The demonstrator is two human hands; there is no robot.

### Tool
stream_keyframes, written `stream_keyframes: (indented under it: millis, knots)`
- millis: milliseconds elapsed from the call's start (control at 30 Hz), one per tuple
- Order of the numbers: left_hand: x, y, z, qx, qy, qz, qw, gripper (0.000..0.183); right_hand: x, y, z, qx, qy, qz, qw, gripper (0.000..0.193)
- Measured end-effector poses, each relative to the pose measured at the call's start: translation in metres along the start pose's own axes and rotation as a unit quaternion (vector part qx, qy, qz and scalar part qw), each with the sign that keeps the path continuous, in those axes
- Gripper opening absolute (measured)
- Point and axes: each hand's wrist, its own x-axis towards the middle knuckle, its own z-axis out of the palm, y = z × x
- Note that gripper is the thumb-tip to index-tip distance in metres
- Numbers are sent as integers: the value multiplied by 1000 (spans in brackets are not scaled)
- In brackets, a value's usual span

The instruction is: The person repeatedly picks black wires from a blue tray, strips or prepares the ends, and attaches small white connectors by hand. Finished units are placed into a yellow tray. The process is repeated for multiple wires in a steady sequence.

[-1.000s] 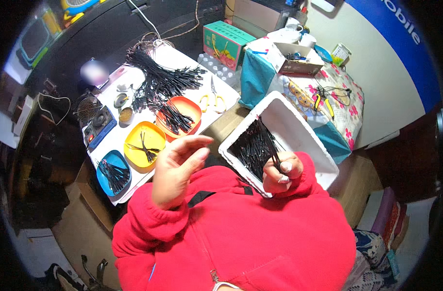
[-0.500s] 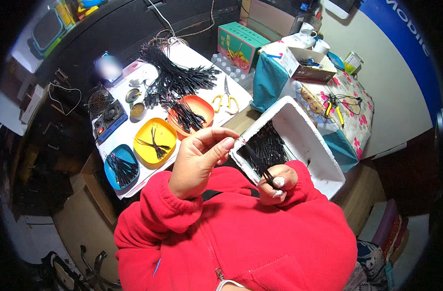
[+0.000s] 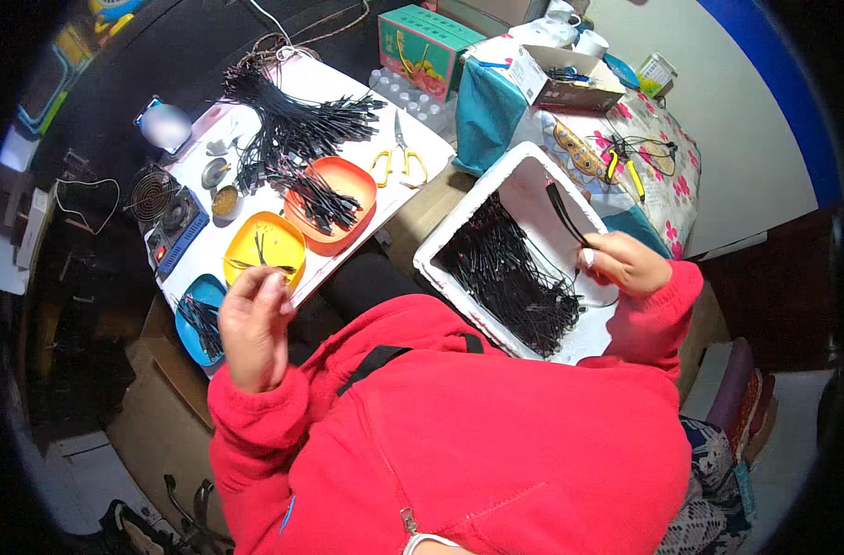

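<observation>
My right hand (image 3: pixel 630 264) grips a few short black cables (image 3: pixel 562 211), holding them over the white foam box (image 3: pixel 427 261). Inside that box lies a thick heap of black cables (image 3: pixel 505 268). At the left, my left hand (image 3: pixel 255 331) hovers by the near edge of the yellow dish (image 3: pixel 246 239), thumb and fingers drawn together; whatever is between them cannot be made out. Thin black cables (image 3: pixel 262 248) lie in the yellow dish, partly behind my fingers. A blue dish (image 3: pixel 187 335) and an orange dish (image 3: pixel 359 171) also hold black cables.
A large cable pile (image 3: pixel 292 120) covers the back of the white table, beside yellow-handled scissors (image 3: pixel 401 162). A small blue heating device (image 3: pixel 179 236) stands at the left edge. Yellow-handled pliers (image 3: pixel 630 171) and an open carton (image 3: pixel 579 91) sit on the flowered cloth at right.
My hands have moved apart: the left went left toward the yellow dish, the right went right and up with the cables. The view has shifted, showing more of the foam box.
</observation>
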Motion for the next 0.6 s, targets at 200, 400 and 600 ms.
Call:
stream_keyframes:
  millis: [200,400,600]
  knots:
    - [-10,-32,-103,145,125,24,981,9,77,138,22,-155,25,206,966,31]
    - [-28,-36,-171,307,244,25,919,10,164,268,75,-211,43,291,932,40]
    - [5,-9,-174,489,274,119,819,8,172,270,75,-336,98,278,895,31]
